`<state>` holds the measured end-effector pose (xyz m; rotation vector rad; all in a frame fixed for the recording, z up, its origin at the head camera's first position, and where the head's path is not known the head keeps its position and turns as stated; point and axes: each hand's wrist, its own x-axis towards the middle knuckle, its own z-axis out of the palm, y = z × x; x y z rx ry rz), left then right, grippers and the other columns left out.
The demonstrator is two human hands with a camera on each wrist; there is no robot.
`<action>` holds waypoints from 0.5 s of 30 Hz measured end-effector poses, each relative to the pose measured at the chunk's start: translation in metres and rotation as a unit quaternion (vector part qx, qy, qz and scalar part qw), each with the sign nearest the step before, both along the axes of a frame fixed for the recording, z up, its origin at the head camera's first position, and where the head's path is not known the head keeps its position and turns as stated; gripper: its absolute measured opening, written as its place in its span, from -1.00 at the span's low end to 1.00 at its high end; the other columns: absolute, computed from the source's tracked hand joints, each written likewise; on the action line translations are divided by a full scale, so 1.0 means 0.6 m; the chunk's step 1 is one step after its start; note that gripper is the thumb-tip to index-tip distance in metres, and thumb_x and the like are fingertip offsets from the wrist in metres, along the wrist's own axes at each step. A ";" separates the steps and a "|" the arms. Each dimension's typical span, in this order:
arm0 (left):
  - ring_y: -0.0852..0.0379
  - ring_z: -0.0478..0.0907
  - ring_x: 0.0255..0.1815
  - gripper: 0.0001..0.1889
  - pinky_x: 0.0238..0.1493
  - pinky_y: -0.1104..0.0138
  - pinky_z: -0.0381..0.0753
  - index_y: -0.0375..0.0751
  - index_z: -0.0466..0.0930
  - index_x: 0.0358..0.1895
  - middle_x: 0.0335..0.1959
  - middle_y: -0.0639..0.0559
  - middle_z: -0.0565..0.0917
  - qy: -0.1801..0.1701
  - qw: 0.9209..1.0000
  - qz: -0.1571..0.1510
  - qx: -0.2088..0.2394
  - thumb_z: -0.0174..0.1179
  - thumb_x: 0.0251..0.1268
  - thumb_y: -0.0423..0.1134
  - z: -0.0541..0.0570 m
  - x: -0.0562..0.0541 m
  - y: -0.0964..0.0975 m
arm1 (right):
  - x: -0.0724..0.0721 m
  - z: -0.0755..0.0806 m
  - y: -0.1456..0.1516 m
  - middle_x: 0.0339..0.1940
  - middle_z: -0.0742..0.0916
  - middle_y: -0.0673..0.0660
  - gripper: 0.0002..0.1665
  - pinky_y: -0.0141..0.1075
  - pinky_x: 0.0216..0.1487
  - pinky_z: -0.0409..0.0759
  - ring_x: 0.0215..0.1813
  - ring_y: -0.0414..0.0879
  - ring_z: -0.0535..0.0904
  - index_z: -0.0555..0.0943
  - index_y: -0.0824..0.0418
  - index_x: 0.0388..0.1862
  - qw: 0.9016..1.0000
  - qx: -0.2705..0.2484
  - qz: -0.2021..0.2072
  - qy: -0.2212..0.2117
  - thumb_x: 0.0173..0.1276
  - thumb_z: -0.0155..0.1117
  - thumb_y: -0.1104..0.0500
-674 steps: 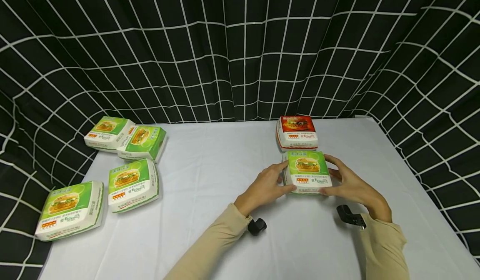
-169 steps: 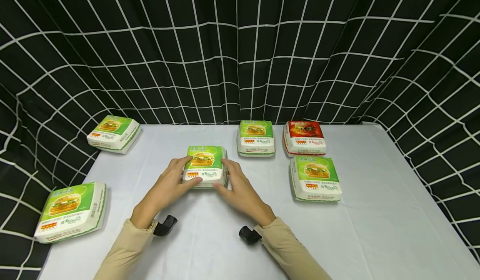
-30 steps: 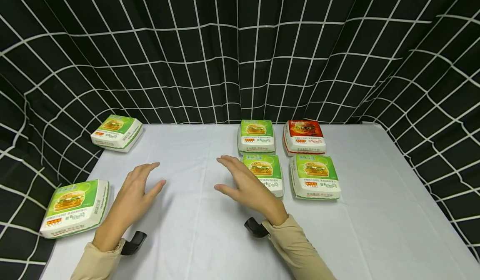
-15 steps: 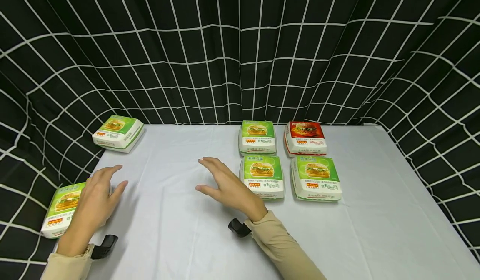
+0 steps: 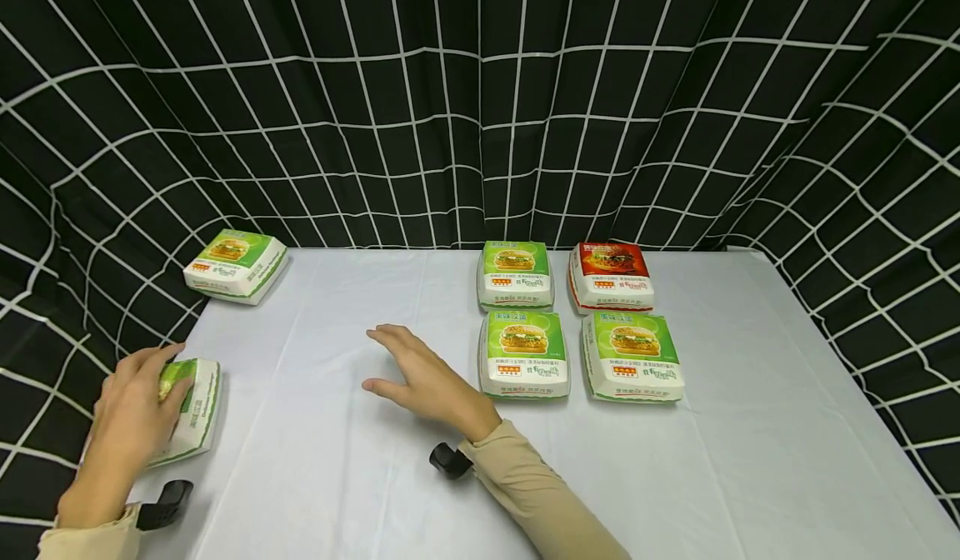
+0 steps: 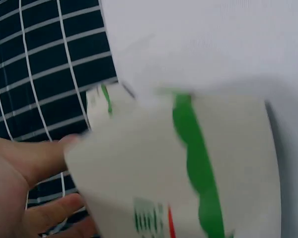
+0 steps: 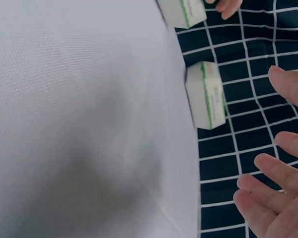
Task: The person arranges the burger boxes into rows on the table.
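A green-and-white burger box (image 5: pixel 201 414) sits at the front left of the table. My left hand (image 5: pixel 129 418) is over its left part and covers much of the lid's printed burger. In the left wrist view the box's white side (image 6: pixel 134 163) fills the foreground, with the thumb right at its edge and the fingers spread behind. My right hand (image 5: pixel 431 385) hovers over the middle of the table, fingers extended and nothing in them. The right wrist view shows that hand (image 7: pixel 278 198) with its fingers apart.
Another green burger box (image 5: pixel 236 267) lies turned at the back left. Right of centre are two green boxes (image 5: pixel 516 275), one behind the other, beside a red box (image 5: pixel 611 277) with a green box (image 5: pixel 633 358) in front. A black gridded curtain (image 5: pixel 375 127) surrounds the white table.
Both hands have moved left, the left one over the front-left box. Since the older frames, several boxes have moved from the left side into two rows right of centre.
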<state>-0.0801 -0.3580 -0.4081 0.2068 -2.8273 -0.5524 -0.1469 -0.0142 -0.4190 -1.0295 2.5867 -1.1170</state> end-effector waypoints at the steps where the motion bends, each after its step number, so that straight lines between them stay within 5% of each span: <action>1: -0.63 0.15 0.19 -0.48 0.04 -0.37 0.13 -0.42 0.27 0.37 0.29 -0.61 0.20 -0.017 1.000 0.010 0.000 0.13 0.41 -0.38 0.001 0.000 -0.007 | -0.001 -0.002 -0.003 0.53 0.35 0.11 -0.23 -0.24 0.54 0.25 0.56 -0.08 0.25 0.25 0.17 0.53 1.000 0.000 0.001 0.002 0.47 0.20 -0.10; 7: -0.70 0.00 0.24 -0.33 0.09 -0.42 0.07 -0.41 0.03 0.51 0.38 -0.68 0.00 -0.098 0.993 0.059 0.009 0.02 0.54 -0.10 0.003 0.006 -0.043 | -0.005 -0.016 -0.022 0.51 0.37 0.10 -0.24 -0.27 0.55 0.24 0.55 -0.10 0.26 0.26 0.17 0.52 1.000 0.003 0.007 -0.002 0.47 0.20 -0.09; 15: -0.72 0.03 0.28 -0.44 0.18 -0.43 0.11 -0.50 0.00 0.46 0.31 -0.74 0.03 -0.086 0.993 0.078 0.013 -0.16 0.56 -0.26 -0.007 0.021 -0.065 | -0.004 -0.030 -0.050 0.50 0.38 0.08 -0.26 -0.31 0.53 0.25 0.54 -0.14 0.28 0.27 0.14 0.52 1.000 0.008 0.019 -0.013 0.47 0.20 -0.09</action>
